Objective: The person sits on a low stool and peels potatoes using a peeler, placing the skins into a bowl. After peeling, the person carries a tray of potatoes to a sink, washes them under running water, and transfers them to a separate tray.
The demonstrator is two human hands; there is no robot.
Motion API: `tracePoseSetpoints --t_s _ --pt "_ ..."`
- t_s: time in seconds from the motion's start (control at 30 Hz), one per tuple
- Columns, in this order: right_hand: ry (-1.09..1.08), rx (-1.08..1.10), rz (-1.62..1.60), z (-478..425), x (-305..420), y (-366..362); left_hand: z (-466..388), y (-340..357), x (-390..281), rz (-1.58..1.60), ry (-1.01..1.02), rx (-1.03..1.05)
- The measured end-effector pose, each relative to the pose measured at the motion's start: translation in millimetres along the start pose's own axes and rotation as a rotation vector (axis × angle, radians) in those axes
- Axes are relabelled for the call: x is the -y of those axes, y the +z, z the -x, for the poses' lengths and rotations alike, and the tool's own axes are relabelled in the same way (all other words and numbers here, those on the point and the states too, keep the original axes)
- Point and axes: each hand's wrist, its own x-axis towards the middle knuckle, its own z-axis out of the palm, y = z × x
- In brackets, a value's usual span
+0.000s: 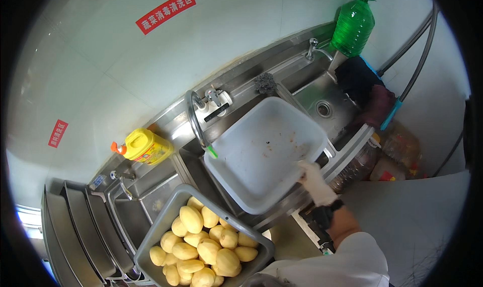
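My right hand [315, 185], in a pale glove with a dark watch at the wrist, grips the near right rim of a light grey plastic tub [260, 155]. The tub lies tilted over the middle basin of a steel sink, with small brown and dark bits on its inside. A darker grey plastic tub [241, 226] full of peeled potatoes [207, 249] stands to the lower left, over the sink's front edge. My left hand is out of view. A curved chrome faucet [194, 121] with a green tip reaches the light tub's left rim.
A yellow detergent jug [149, 146] stands on the sink's back ledge, and a steel wool scourer [265, 83] lies farther right. At the left are stacked steel trays [83, 230]. A green plastic bottle [353, 26], dark cloths [358, 79] and hoses [419, 56] are at the right.
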Motion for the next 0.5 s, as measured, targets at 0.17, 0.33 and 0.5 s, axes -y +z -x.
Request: tracePoseSetpoints --t_s 0.17,0.33,0.5 --pt "-0.499 -0.131 0.351 70.0 97.1 -35.3 -21.6 -20.1 16.1 0.142 0.11 0.019" --pt "-0.411 -0.231 -0.242 -0.1 157.6 -112.7 -47.8 -39.2 33.2 0.268 0.221 0.03" --pt "-0.466 -0.357 -0.329 -177.1 167.8 -221.2 -37.3 -37.3 20.4 0.218 0.182 -0.021"
